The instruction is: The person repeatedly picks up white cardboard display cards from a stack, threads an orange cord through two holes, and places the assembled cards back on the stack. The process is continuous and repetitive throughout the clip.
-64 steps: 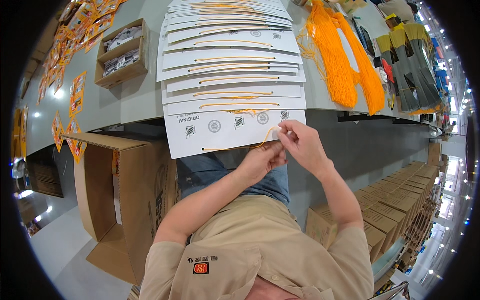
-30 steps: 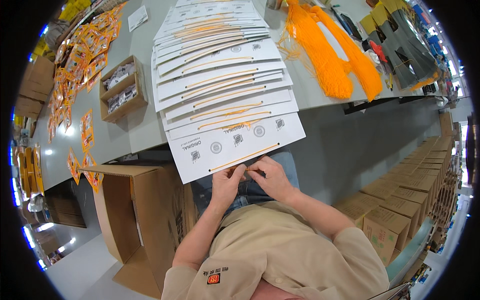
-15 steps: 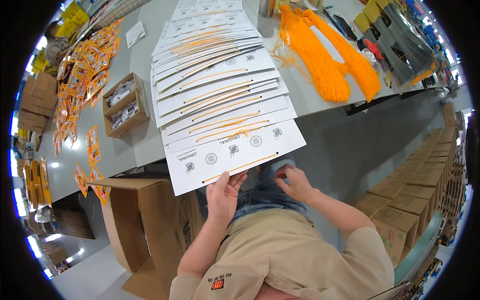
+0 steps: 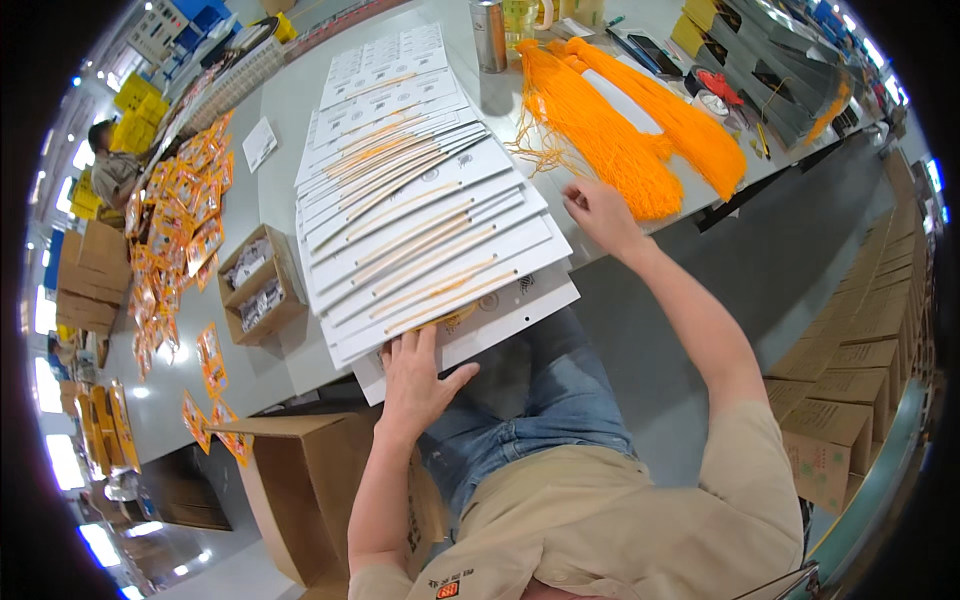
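A long overlapping row of white cards (image 4: 490, 165), many threaded with orange cords, runs across the table toward me. My left hand (image 4: 412, 378) is at the near edge of this row, fingers stretched forward on the cards and thumb apart. Under it the nearest card (image 4: 545, 295) juts past the others, with a dark punched hole showing near its right end. My right hand (image 4: 600, 215) is at the table edge just left of the orange cord bundles (image 4: 625, 150). Its fingers are curled together near loose strands, and whatever they hold, if anything, is hidden.
Left of the cards stands a divided cardboard box (image 4: 262, 285) of small packets; orange packets (image 4: 185, 215) lie beyond. An open carton (image 4: 310, 480) is at my lower left. A metal tumbler (image 4: 489, 35) and phone (image 4: 655, 55) sit at the back. Stacked cartons (image 4: 830, 420) line the right.
My right hand has moved from in front of my waist up to the orange cords. My left hand has shifted onto the row's edge; the corded card it held at the front now lies farther back.
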A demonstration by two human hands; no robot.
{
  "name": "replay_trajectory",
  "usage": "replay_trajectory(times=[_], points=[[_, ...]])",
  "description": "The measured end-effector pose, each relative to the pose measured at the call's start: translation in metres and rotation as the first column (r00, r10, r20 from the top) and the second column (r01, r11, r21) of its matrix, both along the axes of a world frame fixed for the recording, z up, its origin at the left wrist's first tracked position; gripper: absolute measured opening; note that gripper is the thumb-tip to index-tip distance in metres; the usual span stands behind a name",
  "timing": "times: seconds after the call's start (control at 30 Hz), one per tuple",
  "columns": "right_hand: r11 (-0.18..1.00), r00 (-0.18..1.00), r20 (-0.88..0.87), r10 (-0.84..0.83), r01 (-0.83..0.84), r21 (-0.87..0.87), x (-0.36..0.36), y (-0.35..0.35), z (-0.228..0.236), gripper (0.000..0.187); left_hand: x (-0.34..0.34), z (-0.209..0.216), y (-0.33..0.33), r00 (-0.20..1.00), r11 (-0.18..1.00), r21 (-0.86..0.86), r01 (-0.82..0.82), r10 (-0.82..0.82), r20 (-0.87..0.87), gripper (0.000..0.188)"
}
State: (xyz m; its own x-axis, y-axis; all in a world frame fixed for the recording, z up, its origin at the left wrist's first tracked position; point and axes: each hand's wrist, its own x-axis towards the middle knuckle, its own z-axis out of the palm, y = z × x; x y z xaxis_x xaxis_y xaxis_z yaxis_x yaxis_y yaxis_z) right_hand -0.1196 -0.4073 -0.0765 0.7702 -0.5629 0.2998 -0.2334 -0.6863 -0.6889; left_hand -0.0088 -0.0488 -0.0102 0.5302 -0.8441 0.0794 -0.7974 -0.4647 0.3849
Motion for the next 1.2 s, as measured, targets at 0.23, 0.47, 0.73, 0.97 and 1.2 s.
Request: replay_trajectory(times=[0.23, 0.47, 0.73, 0.97, 1.2], points=[[0.951, 0.845, -0.527, 0.097, -0.235, -0.202, 0.104, -0.046, 0.001, 0.018, 0.003, 0.003, -0.002, 0.985, 0.975, -0.141, 0.171, -0.173, -0.006, 0.023], [0.953, 0.898, -0.407, 0.169, -0.254, -0.164, 0.023, -0.016, -0.007, 0.017, -0.023, -0.006, 0.016, 0.985, 0.966, -0.203, 0.157, -0.139, 0.098, 0.016], [0.985, 0.985, -0.119, 0.122, -0.106, 0.133, -0.067, 0.054, 0.059, 0.010, -0.081, -0.017, 0.037, 0.934, 0.933, -0.326, 0.152, -0.243, -0.262, 0.018], [0.668, 0.934, 0.038, 0.355, -0.282, 0.689, -0.023, 0.140, 0.095, 0.008, -0.102, -0.083, 0.048, 0.651, 0.978, -0.194, -0.079, -0.097, -0.753, 0.022], [0.466, 0.667, -0.048, 0.744, -0.466, 0.752, 0.014, 0.234, 0.078, 0.013, -0.098, -0.103, 0.066, 0.017, 0.707, -0.134, -0.694, -0.170, -0.985, 0.028]])
